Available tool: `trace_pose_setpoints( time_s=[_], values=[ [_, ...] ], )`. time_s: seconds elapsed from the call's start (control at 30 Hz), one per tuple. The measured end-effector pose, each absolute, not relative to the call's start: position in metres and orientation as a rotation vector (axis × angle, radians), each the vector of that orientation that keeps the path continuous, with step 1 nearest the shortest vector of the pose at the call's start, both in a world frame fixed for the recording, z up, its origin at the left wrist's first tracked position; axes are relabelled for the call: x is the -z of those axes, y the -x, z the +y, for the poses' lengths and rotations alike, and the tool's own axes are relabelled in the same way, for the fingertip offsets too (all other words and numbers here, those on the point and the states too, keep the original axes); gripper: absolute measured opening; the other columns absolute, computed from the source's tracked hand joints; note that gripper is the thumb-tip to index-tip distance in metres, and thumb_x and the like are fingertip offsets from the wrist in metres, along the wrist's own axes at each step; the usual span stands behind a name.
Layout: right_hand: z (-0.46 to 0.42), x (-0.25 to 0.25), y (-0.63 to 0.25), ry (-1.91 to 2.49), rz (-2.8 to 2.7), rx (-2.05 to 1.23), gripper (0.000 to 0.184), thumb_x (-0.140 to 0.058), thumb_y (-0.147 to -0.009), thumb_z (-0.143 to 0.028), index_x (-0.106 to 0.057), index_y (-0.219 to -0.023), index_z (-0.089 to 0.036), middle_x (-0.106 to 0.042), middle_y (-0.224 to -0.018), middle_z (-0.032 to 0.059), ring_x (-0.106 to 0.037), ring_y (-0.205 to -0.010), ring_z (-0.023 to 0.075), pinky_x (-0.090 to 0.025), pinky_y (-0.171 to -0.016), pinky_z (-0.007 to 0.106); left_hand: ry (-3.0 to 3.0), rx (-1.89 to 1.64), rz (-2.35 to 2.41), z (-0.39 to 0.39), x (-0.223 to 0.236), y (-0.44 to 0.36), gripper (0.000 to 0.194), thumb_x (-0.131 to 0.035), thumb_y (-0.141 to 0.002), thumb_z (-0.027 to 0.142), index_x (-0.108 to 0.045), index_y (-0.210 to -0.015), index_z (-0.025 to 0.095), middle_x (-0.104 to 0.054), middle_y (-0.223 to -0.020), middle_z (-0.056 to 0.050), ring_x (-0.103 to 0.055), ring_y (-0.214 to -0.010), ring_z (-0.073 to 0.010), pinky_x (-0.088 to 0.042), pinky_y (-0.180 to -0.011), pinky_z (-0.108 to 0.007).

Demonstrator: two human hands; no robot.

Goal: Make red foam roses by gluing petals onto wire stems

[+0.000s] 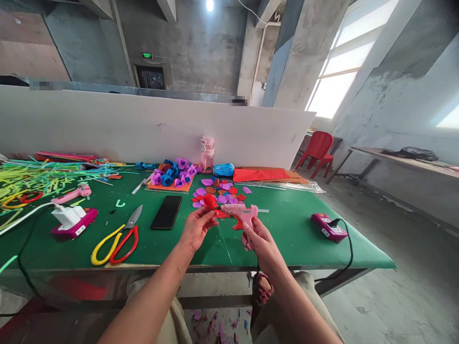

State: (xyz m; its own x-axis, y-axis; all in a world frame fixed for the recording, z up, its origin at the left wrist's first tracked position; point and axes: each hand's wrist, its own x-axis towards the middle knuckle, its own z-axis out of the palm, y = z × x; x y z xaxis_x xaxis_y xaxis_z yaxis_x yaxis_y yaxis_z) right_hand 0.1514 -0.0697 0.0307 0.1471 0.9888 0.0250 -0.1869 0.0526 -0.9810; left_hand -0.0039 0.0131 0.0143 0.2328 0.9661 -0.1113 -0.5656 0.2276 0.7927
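Note:
My right hand (256, 237) is wrapped round the grip of a pink hot glue gun (236, 210), with a clear glue stick (263, 210) poking out of its back end. The gun's nozzle meets a small red paper flower (210, 200), which my left hand (198, 226) pinches between thumb and fingers. A thin pale stem or strand (224, 243) slants down below the flower. Loose petals (231, 197) in purple, red and brown lie on the green table just behind my hands. Whether the nozzle touches the flower is hard to make out.
Scissors (125, 236) and a black phone (166, 212) lie left of my hands. Finished purple and blue flowers (174, 173), a pink bottle (207, 154) and red sheets (258, 174) sit farther back. Purple power strips (329, 227) with cables stand at both sides; colourful strips (53, 177) heap far left.

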Motion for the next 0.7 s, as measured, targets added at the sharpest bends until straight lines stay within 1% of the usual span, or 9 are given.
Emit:
trace_pose_setpoints(
  time_s=[0.17,0.33,0.53,0.7],
  values=[
    [-0.0682,-0.0298,-0.1524,1.133,-0.969,-1.141,0.035,-0.061,-0.072,-0.051,-0.047,-0.083,-0.021,-0.042,-0.05,-0.0087,-0.034,-0.04,0.006,-0.03,-0.038,0.019,-0.695,-1.193,0.679,0.0138,-0.0134,0.0045,0.024,-0.077,-0.057,0.013,-0.067,-0.079,0.011,-0.067,-0.067,-0.002,-0.057,-0.051,-0.0069,-0.053,-0.054,-0.02],
    [-0.0689,-0.0302,-0.1527,1.119,-0.981,-1.14,0.035,-0.061,-0.072,-0.05,-0.048,-0.085,-0.02,-0.048,-0.057,-0.0068,-0.035,-0.04,0.0053,-0.031,-0.038,0.02,-0.679,-1.195,0.69,0.0145,-0.0133,0.0043,0.026,-0.077,-0.057,0.012,-0.067,-0.082,0.01,-0.068,-0.069,-0.003,-0.058,-0.051,-0.0068,-0.053,-0.053,-0.019],
    [-0.0682,-0.029,-0.1532,1.097,-0.986,-1.109,0.033,-0.06,-0.074,-0.049,-0.048,-0.082,-0.02,-0.039,-0.05,-0.0093,-0.033,-0.039,0.0054,-0.03,-0.038,0.019,-0.681,-1.199,0.673,0.0135,-0.0139,0.0046,0.025,-0.077,-0.058,0.013,-0.067,-0.081,0.01,-0.067,-0.068,-0.002,-0.057,-0.052,-0.0065,-0.053,-0.053,-0.019],
    [-0.0673,-0.0271,-0.1541,1.129,-0.989,-1.132,0.036,-0.062,-0.071,-0.051,-0.047,-0.084,-0.021,-0.047,-0.057,-0.0073,-0.034,-0.039,0.0049,-0.031,-0.036,0.019,-0.684,-1.192,0.688,0.0135,-0.0144,0.0046,0.026,-0.076,-0.059,0.012,-0.067,-0.082,0.01,-0.068,-0.069,-0.003,-0.058,-0.052,-0.0068,-0.053,-0.053,-0.019]
  ],
)
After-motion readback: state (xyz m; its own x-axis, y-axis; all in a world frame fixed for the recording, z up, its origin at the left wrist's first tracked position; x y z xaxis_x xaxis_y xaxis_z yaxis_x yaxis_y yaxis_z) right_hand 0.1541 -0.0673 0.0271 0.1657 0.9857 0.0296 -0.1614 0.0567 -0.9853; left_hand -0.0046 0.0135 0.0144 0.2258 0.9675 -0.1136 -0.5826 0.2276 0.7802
